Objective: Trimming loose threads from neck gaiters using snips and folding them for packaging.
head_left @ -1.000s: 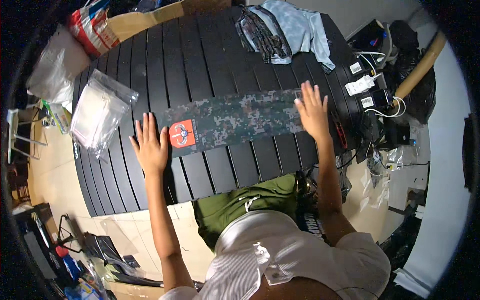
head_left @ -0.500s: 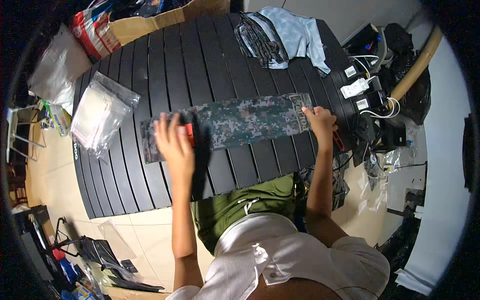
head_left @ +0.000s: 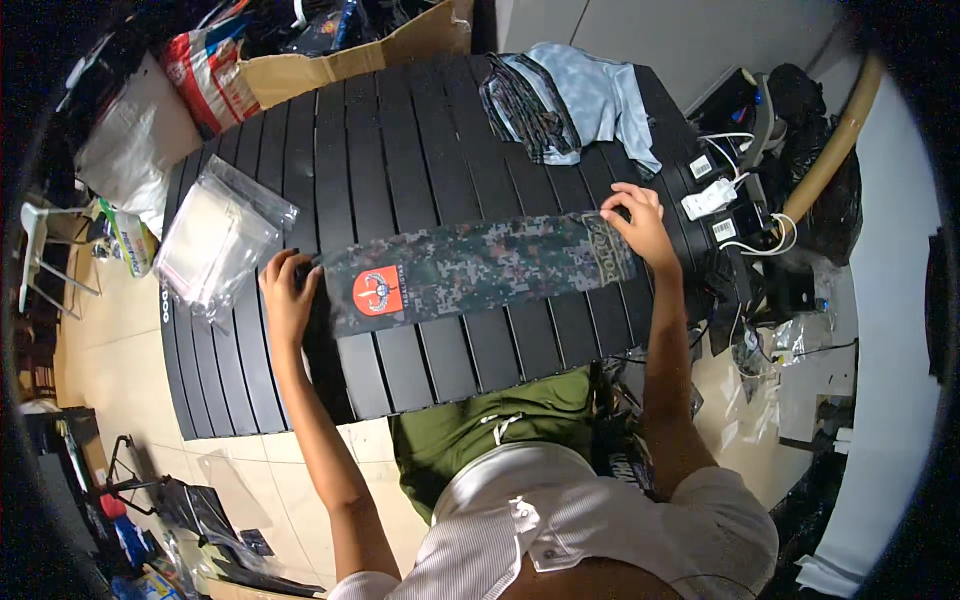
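A long camouflage fabric strip lies flat across the black slatted table, with a red shield-shaped badge near its left end and pale lettering at its right. At the strip's upper left corner, my left hand has its fingers curled in a pinch on the edge. My right hand is at the upper right corner, thumb and forefinger closed together on the fabric there.
Clear plastic bags lie on the table's left. Folded pale blue and camouflage garments are piled at the far side. White cables and a power adapter sit by the right edge. A cardboard box stands behind.
My left hand has slid off the badge to the strip's left end, uncovering the badge. My right hand has gone up to the upper right corner. The view has shifted slightly.
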